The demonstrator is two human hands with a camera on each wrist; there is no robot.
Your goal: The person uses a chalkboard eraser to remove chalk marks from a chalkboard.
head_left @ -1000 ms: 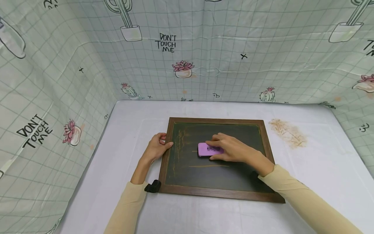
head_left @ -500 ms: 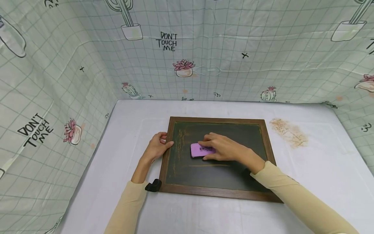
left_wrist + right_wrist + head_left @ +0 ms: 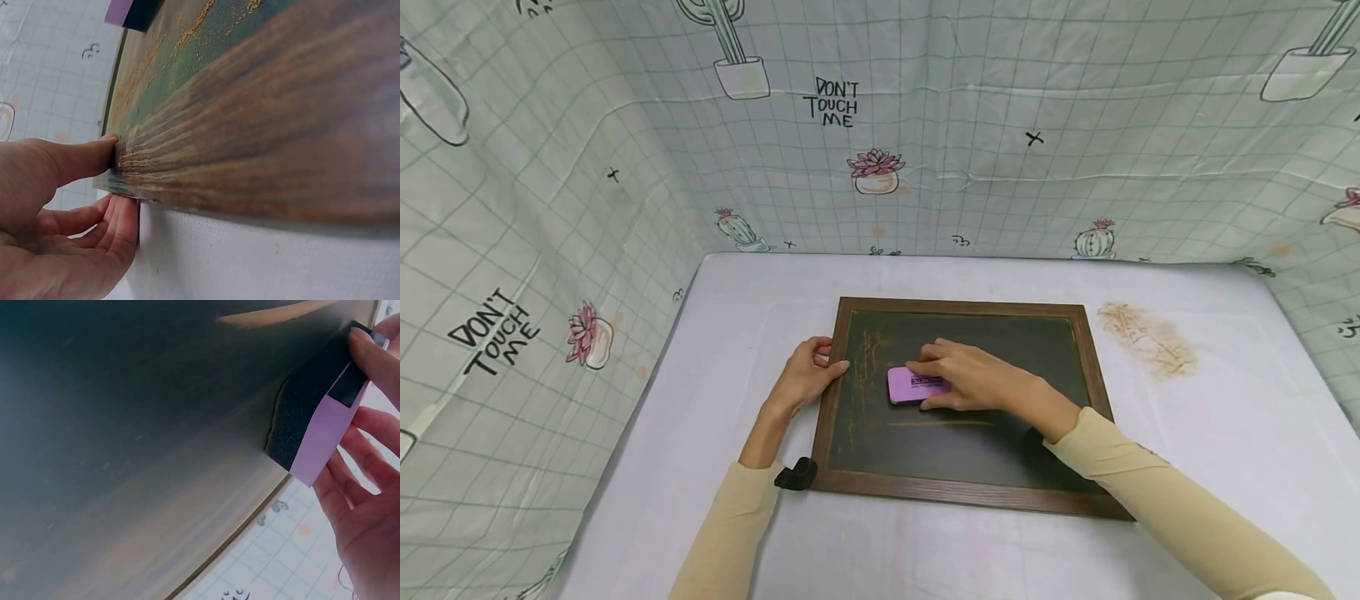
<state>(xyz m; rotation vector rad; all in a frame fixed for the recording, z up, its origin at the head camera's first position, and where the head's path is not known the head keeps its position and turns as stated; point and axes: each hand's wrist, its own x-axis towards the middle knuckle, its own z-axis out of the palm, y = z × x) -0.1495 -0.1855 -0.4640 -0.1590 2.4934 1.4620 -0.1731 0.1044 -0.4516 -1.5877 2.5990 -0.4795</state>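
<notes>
A dark chalkboard point(image 3: 955, 458) in a brown wooden frame lies on the white table. My right hand point(image 3: 973, 379) pinches a purple board eraser point(image 3: 910, 385) by its sides, near the middle of the board. In the right wrist view the eraser point(image 3: 325, 425) shows its black felt side against the board surface. My left hand point(image 3: 805, 375) grips the left frame edge; in the left wrist view its thumb lies on top of the wood and the fingers point(image 3: 119, 231) are underneath. Orange-yellow chalk marks point(image 3: 867, 367) streak the board's left part, and a thin line point(image 3: 940, 423) runs below the eraser.
A patch of brownish dust point(image 3: 1150, 337) lies on the white table point(image 3: 1210, 433) right of the board. Fabric walls point(image 3: 955, 183) printed with cacti and lettering stand behind and at both sides. A black strap piece point(image 3: 796, 473) sits at the left wrist.
My right hand has slid the eraser left across the board, mostly in the first half second. A short chalk mark beside the eraser no longer shows. The left hand keeps its place on the frame.
</notes>
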